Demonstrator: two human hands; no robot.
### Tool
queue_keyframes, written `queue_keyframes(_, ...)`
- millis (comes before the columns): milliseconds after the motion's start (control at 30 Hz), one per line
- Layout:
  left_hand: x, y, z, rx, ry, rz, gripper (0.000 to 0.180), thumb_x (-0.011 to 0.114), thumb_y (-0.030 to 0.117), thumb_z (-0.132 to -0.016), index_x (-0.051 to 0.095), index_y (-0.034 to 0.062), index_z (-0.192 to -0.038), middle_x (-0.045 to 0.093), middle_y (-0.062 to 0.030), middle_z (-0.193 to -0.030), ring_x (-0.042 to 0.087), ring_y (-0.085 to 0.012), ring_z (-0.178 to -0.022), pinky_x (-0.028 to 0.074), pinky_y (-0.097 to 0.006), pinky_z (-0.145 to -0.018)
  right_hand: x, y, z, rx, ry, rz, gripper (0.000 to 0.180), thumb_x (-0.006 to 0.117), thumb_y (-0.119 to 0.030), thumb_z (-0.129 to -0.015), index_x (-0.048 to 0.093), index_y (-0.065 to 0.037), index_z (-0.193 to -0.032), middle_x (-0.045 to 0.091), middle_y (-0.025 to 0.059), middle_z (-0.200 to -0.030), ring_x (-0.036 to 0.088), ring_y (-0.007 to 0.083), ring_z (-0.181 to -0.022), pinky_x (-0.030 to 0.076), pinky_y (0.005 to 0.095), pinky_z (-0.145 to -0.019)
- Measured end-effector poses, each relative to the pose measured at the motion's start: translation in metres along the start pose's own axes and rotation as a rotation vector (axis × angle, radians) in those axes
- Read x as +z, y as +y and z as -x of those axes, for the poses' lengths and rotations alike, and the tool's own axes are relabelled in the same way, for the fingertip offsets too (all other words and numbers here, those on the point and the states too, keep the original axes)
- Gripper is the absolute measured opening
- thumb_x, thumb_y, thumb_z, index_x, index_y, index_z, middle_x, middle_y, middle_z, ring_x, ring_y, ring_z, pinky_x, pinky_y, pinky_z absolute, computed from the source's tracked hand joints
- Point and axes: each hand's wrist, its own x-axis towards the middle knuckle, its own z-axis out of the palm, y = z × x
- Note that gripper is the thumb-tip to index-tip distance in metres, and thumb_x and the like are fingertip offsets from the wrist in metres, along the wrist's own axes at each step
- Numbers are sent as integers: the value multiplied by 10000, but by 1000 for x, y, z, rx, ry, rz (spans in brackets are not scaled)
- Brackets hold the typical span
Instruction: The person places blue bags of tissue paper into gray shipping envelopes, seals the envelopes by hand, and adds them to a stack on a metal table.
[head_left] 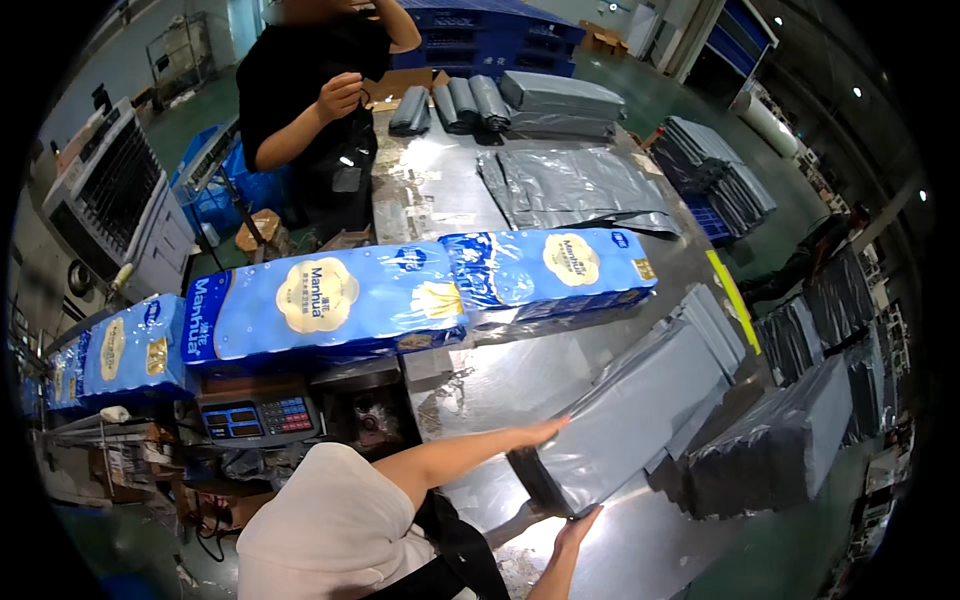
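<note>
A grey plastic bag [625, 420] lies slantwise on top of other grey bags at the right of the metal table, its dark open end toward me. My left hand [543, 432] grips the left edge of that end. The opposite corner is in my right hand [577, 527], fingers closed around it. Beyond my hands, a long blue wrapped tissue pack [375, 285] sits in a row with another blue pack [590, 285] to its right. Parts of my fingers are hidden by the film.
A co-worker in black [315, 110] stands across the table. Grey rolls [465, 103] and folded grey film [575, 188] lie at its far side. A scale [260, 418] stands at the left, below the blue packs. Stacked grey bags [770, 435] are at the right edge.
</note>
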Motion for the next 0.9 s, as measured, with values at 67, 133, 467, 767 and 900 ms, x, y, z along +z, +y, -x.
queue_keyframes(67, 1, 20, -5, -104, -96, 49, 857, 215, 686, -811, 270, 12, -1338, 240, -164, -1399, 211, -270, -1299, 174, -383, -1052, 8, -8, -7, 100, 89, -119, 632, 330, -513, -894, 301, -48, -1322, 348, 83, -1344, 341, 239, -1215, 280, 375, -1008)
queue_keyframes(133, 9, 23, 8, -48, -167, 118, 876, 228, 701, -796, 276, 12, -1336, 231, -167, -1401, 202, -274, -1301, 174, -389, -1053, 13, -12, 1, 18, 9, -166, 617, 342, -488, -897, 308, -38, -1318, 349, 88, -1345, 342, 245, -1217, 276, 372, -1010)
queue_keyframes(467, 39, -100, 92, -395, -563, -345, 457, 561, 404, -786, 572, -14, -971, 602, -108, -941, 553, -223, -854, 430, -350, -728, -114, -26, 141, 355, 171, -10, 680, 398, -496, -860, 281, -13, -1325, 368, 134, -1322, 374, 267, -1195, 282, 365, -1006)
queue_keyframes(767, 92, -211, 30, -216, 90, 548, 494, 323, 434, -884, 529, 27, -1072, 566, -165, -1007, 559, -298, -927, 447, -448, -783, -49, -38, 141, 396, 227, -44, 699, 474, -445, -833, 260, -10, -1336, 370, 143, -1316, 367, 259, -1199, 280, 355, -1004)
queue_keyframes(900, 85, -44, 98, -264, -145, 517, 501, 412, 369, -838, 495, -14, -1150, 574, -177, -1030, 597, -237, -877, 490, -330, -786, -46, -74, 155, 229, 47, 180, 768, 551, -361, -772, 193, -31, -1366, 343, 140, -1327, 341, 245, -1215, 286, 331, -991)
